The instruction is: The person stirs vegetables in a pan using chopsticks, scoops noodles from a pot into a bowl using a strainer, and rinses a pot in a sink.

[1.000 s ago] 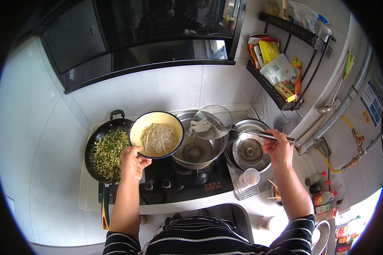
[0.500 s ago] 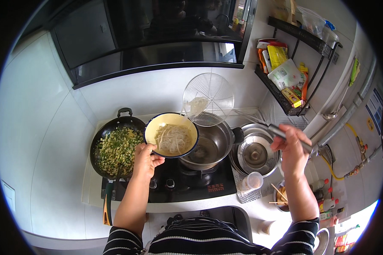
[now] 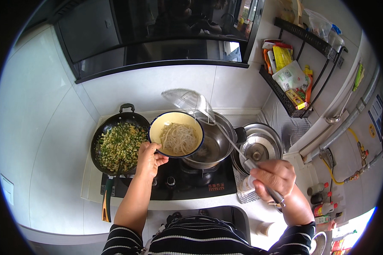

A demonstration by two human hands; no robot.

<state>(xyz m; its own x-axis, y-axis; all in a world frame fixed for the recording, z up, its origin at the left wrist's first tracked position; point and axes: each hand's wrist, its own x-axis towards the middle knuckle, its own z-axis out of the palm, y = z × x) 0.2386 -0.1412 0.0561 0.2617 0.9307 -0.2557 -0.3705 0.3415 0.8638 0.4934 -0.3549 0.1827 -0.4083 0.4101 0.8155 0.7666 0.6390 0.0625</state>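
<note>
- Noodles [image 3: 179, 138], pale and thin, are held in a dark-rimmed yellow bowl [image 3: 156, 127], which overlaps the steel pot [image 3: 219, 138] at its nine o'clock.
- The yellow bowl is gripped at its eight o'clock rim by the left hand [image 3: 149, 157]; the rim is pinched between thumb and bent fingers, with no wider opening than its thickness.
- A wire strainer [image 3: 185, 100] is held tilted at about one o'clock from the yellow bowl; whether the two are touching cannot be told.
- Its handle is run down between four and five o'clock to the right hand [image 3: 274, 178], by whose curled fingers the grip is closed around.
- Chopped green-and-yellow food [image 3: 119, 142] is contained in a black wok [image 3: 119, 118], set at nine o'clock from the yellow bowl.
- Metal bowls [image 3: 278, 140] are stacked at three o'clock from the steel pot.
- A clear container [image 3: 247, 184] is partly hidden at the right hand's nine o'clock.
</note>
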